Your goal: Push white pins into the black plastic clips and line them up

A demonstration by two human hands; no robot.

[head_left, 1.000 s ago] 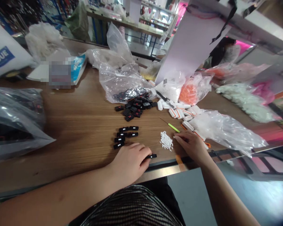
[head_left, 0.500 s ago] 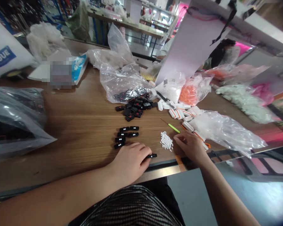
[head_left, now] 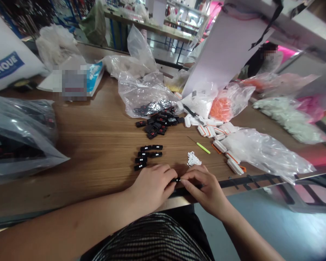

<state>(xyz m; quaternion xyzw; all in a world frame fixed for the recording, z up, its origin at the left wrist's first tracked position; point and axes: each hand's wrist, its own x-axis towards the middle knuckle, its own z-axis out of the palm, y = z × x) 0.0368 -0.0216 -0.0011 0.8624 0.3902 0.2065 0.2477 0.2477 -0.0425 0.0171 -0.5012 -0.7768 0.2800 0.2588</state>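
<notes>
Two narrow grips, nearly meeting just behind the bench's front edge: left hand and right hand pinching one small black plastic piece between them. Just beyond, a small pile of white pegs and a green-handled awl. Left of those, short rows of black pieces on the wooden bench; farther back, a loose heap beside a clear plastic bag with more inside. Both forearms angled inward from the lower edge.
</notes>
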